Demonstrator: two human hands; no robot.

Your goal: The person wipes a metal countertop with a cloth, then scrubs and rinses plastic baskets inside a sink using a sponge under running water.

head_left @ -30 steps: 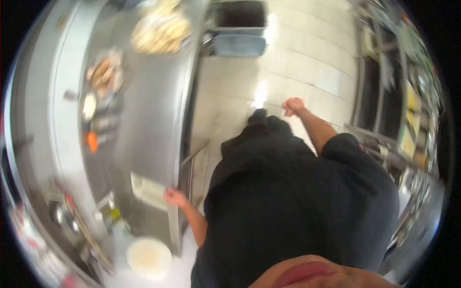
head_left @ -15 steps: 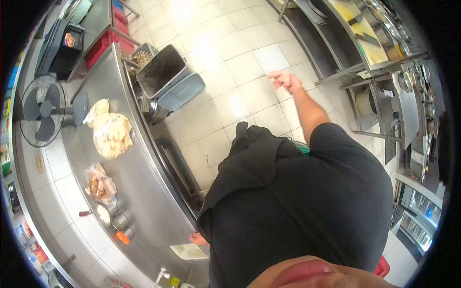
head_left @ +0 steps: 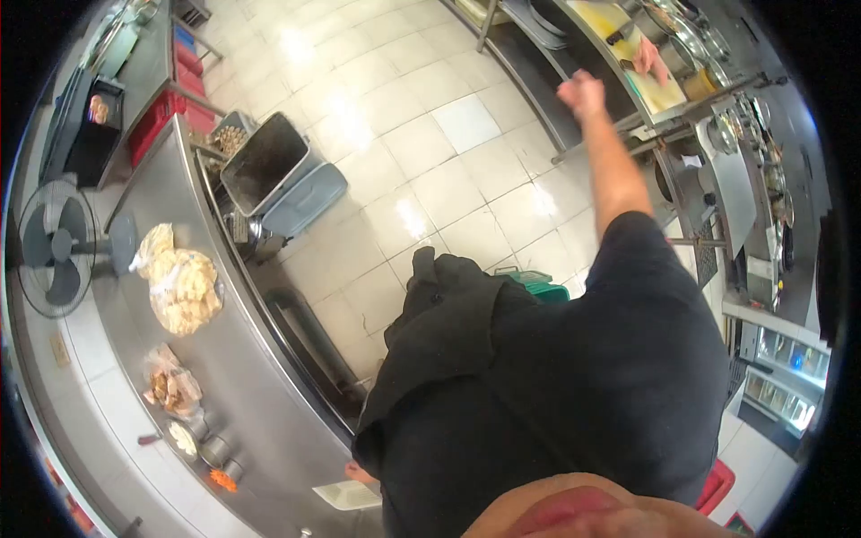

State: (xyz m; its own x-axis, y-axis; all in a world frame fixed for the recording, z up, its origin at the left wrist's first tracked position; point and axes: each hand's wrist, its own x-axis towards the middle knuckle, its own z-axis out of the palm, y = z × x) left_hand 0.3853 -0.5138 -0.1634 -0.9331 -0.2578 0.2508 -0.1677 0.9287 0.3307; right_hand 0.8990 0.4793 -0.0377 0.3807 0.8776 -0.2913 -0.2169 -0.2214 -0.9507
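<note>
My right hand [head_left: 583, 96] is stretched forward at the end of a bare arm, its fingers curled in, with nothing visible in it. It is nearest to the metal shelving rack, below the yellow cutting board [head_left: 599, 16]. A knife [head_left: 621, 34] lies on that board. Over the board is a pink, hand-like shape [head_left: 649, 59]; whose it is, I cannot tell. My left hand [head_left: 360, 472] shows only in part beside my black shirt, at the steel counter's edge above a white tray [head_left: 345, 496]. Its fingers are mostly hidden.
On the steel counter [head_left: 256, 403] lie a bag of pale yellow pieces [head_left: 184, 291], a bag of brown pieces [head_left: 173, 386] and small metal containers [head_left: 215, 450]. A fan [head_left: 58, 242] stands behind. A grey bin [head_left: 265, 166] and a green container [head_left: 538, 285] are on the floor.
My right hand has moved up and right towards the rack, its fingers going from extended to curled. The pink shape has appeared over the cutting board. The camera view has shifted.
</note>
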